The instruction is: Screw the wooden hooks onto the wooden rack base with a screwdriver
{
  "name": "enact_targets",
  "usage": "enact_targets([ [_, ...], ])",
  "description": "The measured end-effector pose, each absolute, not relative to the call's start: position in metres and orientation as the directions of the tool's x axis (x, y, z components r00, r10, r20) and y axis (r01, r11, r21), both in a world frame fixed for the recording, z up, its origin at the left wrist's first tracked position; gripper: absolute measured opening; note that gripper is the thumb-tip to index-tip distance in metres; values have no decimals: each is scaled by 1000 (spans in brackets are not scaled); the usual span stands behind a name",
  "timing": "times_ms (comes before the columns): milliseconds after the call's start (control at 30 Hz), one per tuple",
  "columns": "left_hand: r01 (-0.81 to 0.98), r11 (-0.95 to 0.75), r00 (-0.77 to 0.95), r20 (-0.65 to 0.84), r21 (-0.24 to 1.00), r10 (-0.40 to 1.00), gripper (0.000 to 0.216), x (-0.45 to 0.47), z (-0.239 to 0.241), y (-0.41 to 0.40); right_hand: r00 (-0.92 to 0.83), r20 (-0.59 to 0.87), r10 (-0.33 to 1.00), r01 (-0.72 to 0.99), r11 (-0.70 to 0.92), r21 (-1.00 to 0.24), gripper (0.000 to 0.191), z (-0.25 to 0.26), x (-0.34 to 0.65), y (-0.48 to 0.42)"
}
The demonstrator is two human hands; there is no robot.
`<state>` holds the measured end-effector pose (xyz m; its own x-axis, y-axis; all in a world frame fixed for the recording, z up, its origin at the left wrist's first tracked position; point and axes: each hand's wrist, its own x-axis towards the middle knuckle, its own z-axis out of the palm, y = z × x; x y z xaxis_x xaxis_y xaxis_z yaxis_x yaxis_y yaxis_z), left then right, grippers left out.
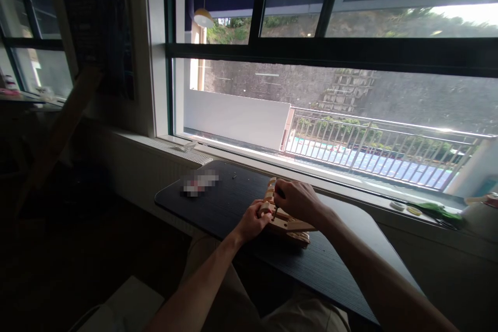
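Fingers (280, 194) of right hand (299, 200) pinch tool (275, 212); left hand (252, 221) grips wooden piece (292, 229).

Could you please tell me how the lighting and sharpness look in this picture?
Head view: backlit by the window; sky blown out; room at left nearly black; left hand, right hand and wooden piece dim but readable; a pixelated patch hides something on the table.

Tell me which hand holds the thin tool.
The right hand grips the thin tool, point-down on the wooden piece; the left hand only clasps the piece's near end.
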<state>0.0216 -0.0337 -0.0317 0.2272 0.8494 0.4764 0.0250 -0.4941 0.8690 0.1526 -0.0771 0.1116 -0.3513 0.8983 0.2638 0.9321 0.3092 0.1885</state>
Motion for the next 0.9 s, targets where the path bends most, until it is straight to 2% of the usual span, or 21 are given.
enact_targets([
  [267, 24, -487, 236, 468, 873, 851, 12, 23, -30, -35, -385, 268, 883, 918, 338, 207, 23, 105, 155, -74],
  [667, 74, -495, 217, 471, 866, 855, 18, 22, -35, -30, -520, 219, 826, 851, 478, 217, 18, 110, 140, -89],
  [900, 84, -490, 222, 463, 868, 858, 19, 22, -34, -30, -443, 232, 866, 894, 405, 192, 18, 106, 136, -85],
])
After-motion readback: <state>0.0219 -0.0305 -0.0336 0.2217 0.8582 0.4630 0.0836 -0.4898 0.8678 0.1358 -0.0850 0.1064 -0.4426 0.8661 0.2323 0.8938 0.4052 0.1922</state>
